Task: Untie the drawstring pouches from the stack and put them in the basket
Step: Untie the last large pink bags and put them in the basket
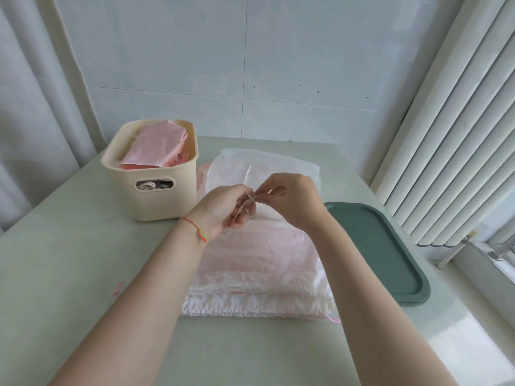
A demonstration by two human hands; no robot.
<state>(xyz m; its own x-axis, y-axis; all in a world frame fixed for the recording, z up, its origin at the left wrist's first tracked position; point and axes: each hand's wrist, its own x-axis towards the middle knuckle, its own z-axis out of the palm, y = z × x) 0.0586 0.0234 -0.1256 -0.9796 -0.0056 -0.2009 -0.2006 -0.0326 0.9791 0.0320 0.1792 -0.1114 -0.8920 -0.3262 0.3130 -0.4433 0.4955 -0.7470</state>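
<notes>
A: So, going L to R: what's in the basket (156,188)?

B: Cream one, far left of the worktop (69,246). Pink pouch (156,147) already folded inside, more stuff showing thru the handle slot, can't tell what.

A: And the hands?

B: Both up over the stack (259,274), mid worktop, just beside the basket. Left hand (223,208) has its grip curled round the drawstring (250,200); right hand (292,197) pinches the same cord at the knot w/ thumb and finger. Neither is released. The top pouch (264,168) lies partly lifted and see-thru under them.

A: Risks?

B: My guess: pull the wrong strand and the knot tightens instead of loosening. Cord's thin, could slip the pinch. Fabric looks slick, so tugging upward might drag the pouches below and skew the stack toward the edge.

A: Further right?

B: Green tray (390,252), flat, near the stack but not touching it.

A: Surface, room?

B: Pale green worktop, smooth, slight glare. Small pink scrap (119,288) near the left arm. Grey-white panel wall behind, curtain (36,107) left, white vertical blinds (459,135) right by a window sill.
</notes>
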